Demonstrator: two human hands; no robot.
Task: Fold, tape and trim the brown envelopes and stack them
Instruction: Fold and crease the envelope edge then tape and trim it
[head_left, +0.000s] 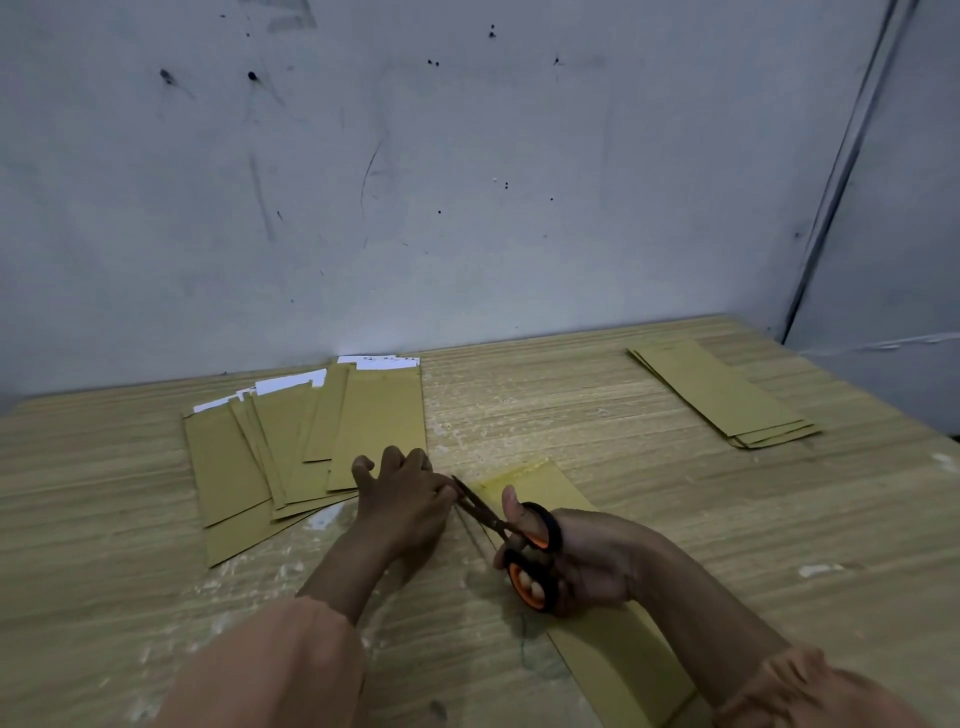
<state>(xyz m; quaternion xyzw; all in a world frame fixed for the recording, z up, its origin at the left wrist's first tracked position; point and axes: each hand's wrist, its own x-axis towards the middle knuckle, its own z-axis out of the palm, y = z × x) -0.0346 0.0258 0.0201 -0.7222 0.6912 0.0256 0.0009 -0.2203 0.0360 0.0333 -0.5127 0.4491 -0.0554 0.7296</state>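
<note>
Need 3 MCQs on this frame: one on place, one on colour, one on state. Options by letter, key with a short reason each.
1. Where does the neat stack of envelopes lie on the table?
A. far right
B. near left
C. under the left hand

2. What colour lines the scissors' handle loops?
A. blue
B. orange
C. white

3. What is the right hand doing?
A. resting flat on the table
B. holding a tape roll
C. gripping the scissors over the envelope being trimmed

Key: 1 A, the stack sits toward the far right edge. 2 B, orange shows inside the black loops. 3 C, fingers pass through the loops, blades pointing toward the left hand.
</note>
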